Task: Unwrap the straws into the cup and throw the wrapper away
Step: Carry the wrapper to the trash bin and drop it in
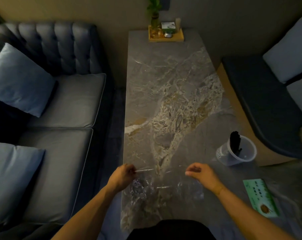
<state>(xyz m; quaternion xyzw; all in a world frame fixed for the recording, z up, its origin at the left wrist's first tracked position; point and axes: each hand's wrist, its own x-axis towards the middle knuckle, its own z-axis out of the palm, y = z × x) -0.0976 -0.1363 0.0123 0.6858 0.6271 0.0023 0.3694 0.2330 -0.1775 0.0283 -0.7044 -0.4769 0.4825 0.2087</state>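
Observation:
A clear plastic wrapper (164,186) is stretched above the near end of the marble table (172,94). My left hand (123,176) pinches its left edge and my right hand (201,174) pinches its right edge. The wrapper looks empty and crinkled. A clear plastic cup (236,152) stands on the table to the right, past my right hand. Several black straws (234,142) lean inside the cup.
A green card or packet (261,197) lies on the table at the near right. A wooden tray (165,36) with a plant and small items sits at the far end. A grey sofa (60,101) runs along the left, a bench seat (261,94) on the right.

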